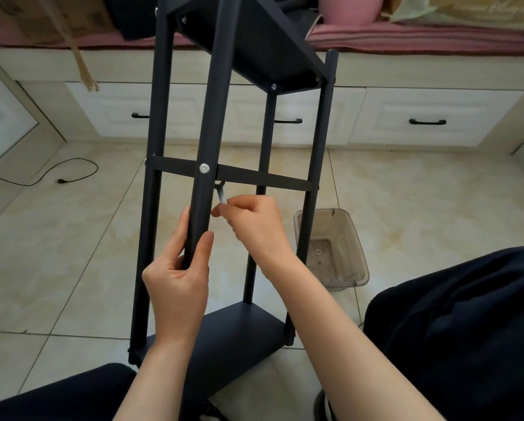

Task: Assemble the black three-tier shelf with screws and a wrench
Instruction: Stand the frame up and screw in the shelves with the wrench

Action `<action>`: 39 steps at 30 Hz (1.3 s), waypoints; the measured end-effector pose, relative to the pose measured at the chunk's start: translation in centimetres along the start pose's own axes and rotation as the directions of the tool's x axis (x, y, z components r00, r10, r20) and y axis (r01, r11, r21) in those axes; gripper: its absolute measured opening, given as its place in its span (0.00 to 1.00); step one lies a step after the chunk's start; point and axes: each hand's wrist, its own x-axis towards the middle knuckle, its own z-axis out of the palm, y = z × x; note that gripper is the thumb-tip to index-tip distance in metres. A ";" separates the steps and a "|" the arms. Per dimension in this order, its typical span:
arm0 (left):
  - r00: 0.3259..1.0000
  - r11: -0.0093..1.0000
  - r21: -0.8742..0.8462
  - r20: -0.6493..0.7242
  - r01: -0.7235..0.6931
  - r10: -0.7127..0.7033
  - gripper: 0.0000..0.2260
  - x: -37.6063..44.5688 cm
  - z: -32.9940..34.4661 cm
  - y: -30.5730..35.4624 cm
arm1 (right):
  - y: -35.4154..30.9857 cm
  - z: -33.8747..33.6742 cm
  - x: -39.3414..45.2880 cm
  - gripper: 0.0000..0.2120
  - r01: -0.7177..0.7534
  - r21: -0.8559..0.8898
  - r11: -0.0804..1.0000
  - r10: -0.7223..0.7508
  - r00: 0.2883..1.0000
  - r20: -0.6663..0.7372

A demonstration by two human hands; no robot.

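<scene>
Shelf point(239, 338): laid across the lap and floor, running from 6 o'clock up to 12 o'clock; a near board at 6, a far board at 12, and a middle crossbar point(263, 177) between them are seen bolted to four posts.
Left hand point(178, 268): wrapped round the front post point(207, 132) just below the crossbar; thumb on one side, fingers on the other; the post is steadied by it.
Right hand point(251, 226): fingers curled, the wrench point(221, 194) pinched at its lower end between thumb and fingertips; the rest of the fingers folded in.
Wrench: a small bent key, its head reaching up to 12 o'clock under the crossbar, just right of the post; whether it is seated cannot be told.
Screw point(204, 168): its silver head is shown on the post face at the crossbar joint.
Step judged: the middle joint being tightened from behind.
Risk, slip: with so slight a pinch the wrench may be lost from the fastener and dropped to the tiles.
Risk, rounding: a half-seated head may be stripped if force is applied at an angle.
Risk, twist: if the left grip is eased, the post may be turned with the fastener; the frame may be racked.
Bin point(330, 247): clear, at 3 o'clock behind the right post; small parts lie in it.
</scene>
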 end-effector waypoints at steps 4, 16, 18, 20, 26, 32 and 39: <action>1.000 1.000 -0.002 -0.009 0.006 -0.006 0.22 -0.1 -0.1 0.0 | -1.2 -0.7 0.0 0.09 -0.037 0.016 0.999 0.037 0.999 -0.002; 1.000 1.000 0.018 0.019 0.000 0.000 0.21 0.0 0.3 0.2 | -0.8 -0.4 -0.5 0.10 0.001 -0.022 1.000 -0.002 0.998 -0.058; 1.000 1.000 0.016 0.021 -0.001 0.001 0.20 0.0 0.4 0.4 | -0.4 -0.6 -0.5 0.10 0.019 -0.041 0.999 -0.022 0.997 -0.078; 1.000 1.000 0.017 0.022 -0.001 0.000 0.20 0.0 0.4 0.5 | -0.3 -0.5 -0.4 0.11 0.056 -0.089 0.995 -0.065 0.993 -0.102; 0.999 1.000 0.019 0.031 -0.015 0.014 0.19 -0.1 0.3 0.3 | -0.1 -0.1 0.1 0.13 0.122 -0.185 0.975 -0.142 0.985 -0.098; 1.000 0.999 0.032 0.018 -0.019 0.018 0.20 0.0 0.2 0.0 | 0.4 0.4 0.8 0.12 0.171 -0.141 0.975 -0.184 0.980 -0.081; 1.000 1.000 0.018 0.002 0.016 -0.016 0.20 0.2 0.2 -0.3 | 2.7 2.6 1.3 0.10 0.317 -0.058 0.947 -0.322 0.917 -0.237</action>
